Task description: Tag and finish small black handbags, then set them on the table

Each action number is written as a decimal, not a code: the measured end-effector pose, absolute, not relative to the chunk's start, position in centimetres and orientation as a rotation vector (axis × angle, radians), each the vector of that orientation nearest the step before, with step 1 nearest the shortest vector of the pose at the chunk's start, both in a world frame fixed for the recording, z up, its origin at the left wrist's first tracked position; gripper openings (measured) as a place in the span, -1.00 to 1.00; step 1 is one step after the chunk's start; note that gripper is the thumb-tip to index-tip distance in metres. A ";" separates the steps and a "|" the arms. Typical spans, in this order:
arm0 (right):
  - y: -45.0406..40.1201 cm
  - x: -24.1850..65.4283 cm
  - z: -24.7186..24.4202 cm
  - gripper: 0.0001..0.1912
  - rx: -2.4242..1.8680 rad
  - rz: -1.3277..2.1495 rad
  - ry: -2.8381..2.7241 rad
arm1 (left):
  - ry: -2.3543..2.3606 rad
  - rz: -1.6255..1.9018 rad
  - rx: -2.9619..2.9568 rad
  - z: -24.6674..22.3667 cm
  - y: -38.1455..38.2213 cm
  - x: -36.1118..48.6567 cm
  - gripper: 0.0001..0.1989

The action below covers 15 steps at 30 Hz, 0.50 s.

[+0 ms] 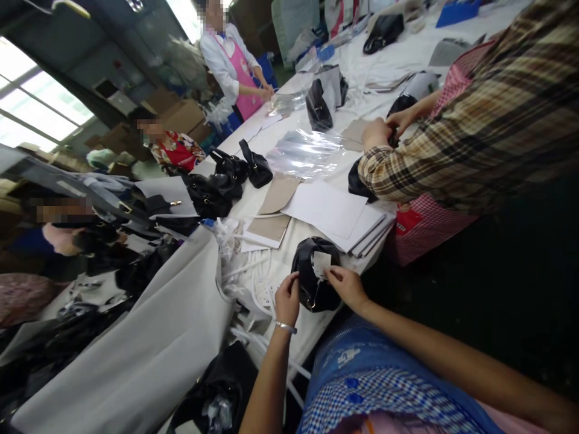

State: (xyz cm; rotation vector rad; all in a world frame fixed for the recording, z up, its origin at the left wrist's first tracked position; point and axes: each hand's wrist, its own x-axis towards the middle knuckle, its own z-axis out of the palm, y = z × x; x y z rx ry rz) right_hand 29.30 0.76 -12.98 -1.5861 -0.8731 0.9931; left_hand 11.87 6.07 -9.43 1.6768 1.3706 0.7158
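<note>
Bag [308, 276], black: at table [314, 326] edge. Tag [322, 263], white: on bag, just left of right hand [347, 288], the nearer, fingers pinching it. Left hand [287, 299]: at bag's left side, grip uncertain.

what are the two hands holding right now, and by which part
The right hand pinches the white tag by its lower edge. The left hand touches the black bag's left side; a grip cannot be told.

Bright windows [45, 99] at left, glare on plastic [310, 154], dark lower right, blurred left edge
</note>
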 end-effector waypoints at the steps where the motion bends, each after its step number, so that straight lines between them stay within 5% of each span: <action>1: 1.0 29.0 -13.2 -0.61 -1.624 0.948 -0.926 | 1.349 0.636 1.752 -9.5 6.9 12.1 -0.74; 11: 2.4 29.1 -11.7 -0.65 -2.142 0.980 -1.278 | 1.437 -0.110 2.384 -8.6 11.3 14.8 -0.77; 15: 2.9 29.2 -11.9 -0.68 -2.183 0.988 -1.260 | 1.593 -0.155 2.360 -9.2 11.1 16.2 -0.78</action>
